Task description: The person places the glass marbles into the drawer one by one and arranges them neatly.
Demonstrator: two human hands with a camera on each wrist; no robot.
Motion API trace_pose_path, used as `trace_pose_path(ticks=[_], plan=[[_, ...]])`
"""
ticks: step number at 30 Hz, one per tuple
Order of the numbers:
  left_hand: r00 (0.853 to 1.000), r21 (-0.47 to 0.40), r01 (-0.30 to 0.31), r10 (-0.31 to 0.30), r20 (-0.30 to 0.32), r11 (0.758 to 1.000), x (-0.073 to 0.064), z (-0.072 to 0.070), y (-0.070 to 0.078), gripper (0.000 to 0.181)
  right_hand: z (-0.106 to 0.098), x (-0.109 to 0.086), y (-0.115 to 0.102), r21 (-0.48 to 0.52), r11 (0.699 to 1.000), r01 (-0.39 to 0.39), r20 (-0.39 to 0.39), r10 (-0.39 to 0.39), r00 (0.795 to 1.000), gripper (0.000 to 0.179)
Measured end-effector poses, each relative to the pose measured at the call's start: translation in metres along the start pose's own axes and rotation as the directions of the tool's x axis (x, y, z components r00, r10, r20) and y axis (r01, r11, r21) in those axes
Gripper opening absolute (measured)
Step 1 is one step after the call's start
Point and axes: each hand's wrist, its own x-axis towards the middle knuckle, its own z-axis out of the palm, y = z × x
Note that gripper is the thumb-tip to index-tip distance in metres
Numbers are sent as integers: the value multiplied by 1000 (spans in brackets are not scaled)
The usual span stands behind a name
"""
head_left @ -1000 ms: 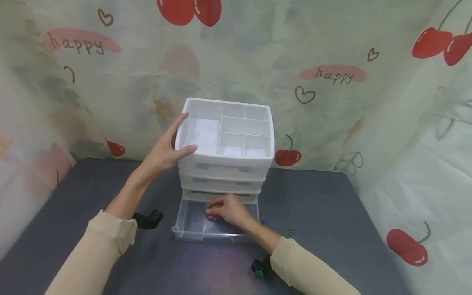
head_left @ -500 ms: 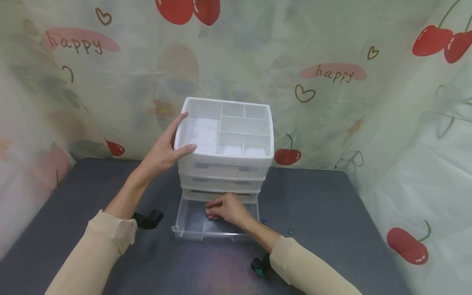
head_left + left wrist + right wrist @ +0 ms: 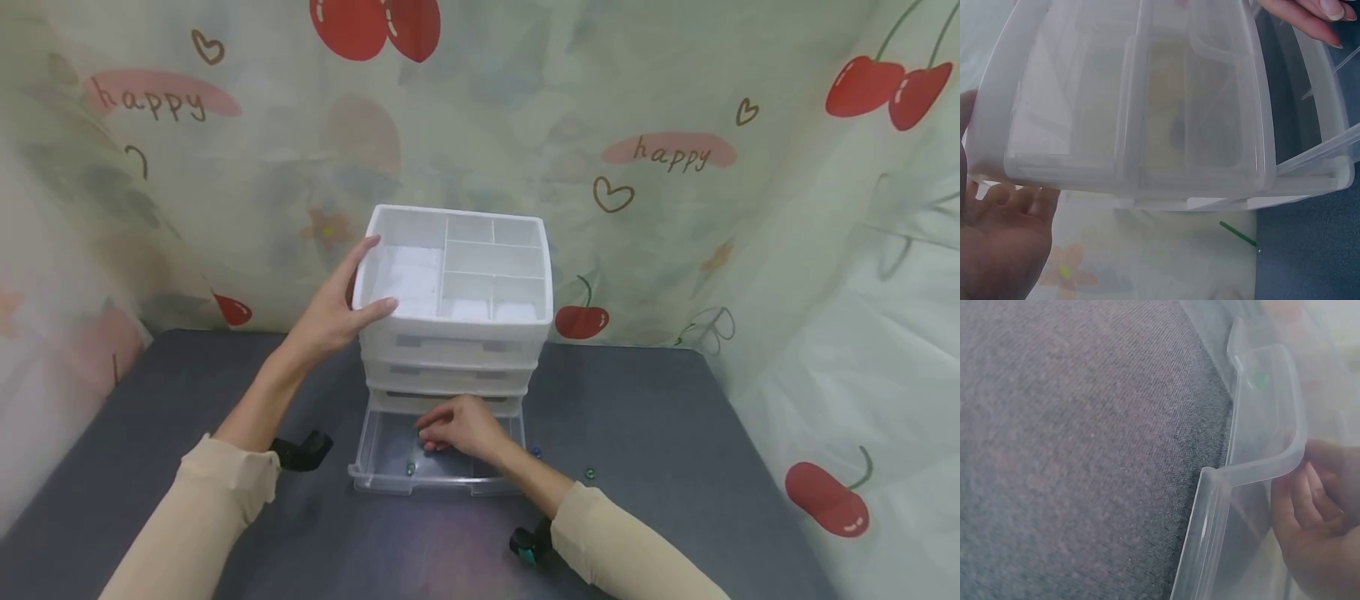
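Note:
A white plastic drawer organizer [image 3: 455,321] stands on the table, its top tray divided into compartments. My left hand [image 3: 330,312] holds its upper left side, the thumb over the rim; the left wrist view shows this hand [image 3: 1004,237] beside the frosted body. The clear bottom drawer [image 3: 442,483] is pulled out. My right hand [image 3: 467,429] hovers over it, fingers loosely bent, with nothing visible between them. A small greenish marble [image 3: 410,469] lies in the drawer near its front. The right wrist view shows the hand [image 3: 1316,519] behind the drawer's clear front [image 3: 1266,419].
On the table right of the drawer lie a small blue marble [image 3: 536,452] and a green one [image 3: 590,473]. The dark grey table [image 3: 637,417] backs onto a hanging cloth [image 3: 480,125] printed with cherries. Black straps with devices sit at both wrists.
The green marble has left the right hand's fingertips and now lies near the drawer's front. The left hand keeps its hold on the organizer. The head view has shifted slightly.

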Motion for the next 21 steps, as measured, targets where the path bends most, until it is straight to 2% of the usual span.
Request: trace_pose_path(ticks=[9,21], plan=[[1000,2,10,-10,-1,1000,-2,0,0,85,-9,-6,-4,37,999,26,-4,-26,1000,14],[1000,14,5,-5,-6,1000,-1,-1,-1,84,-23,-19,-22,202,977,71,-6,-71,997,22]])
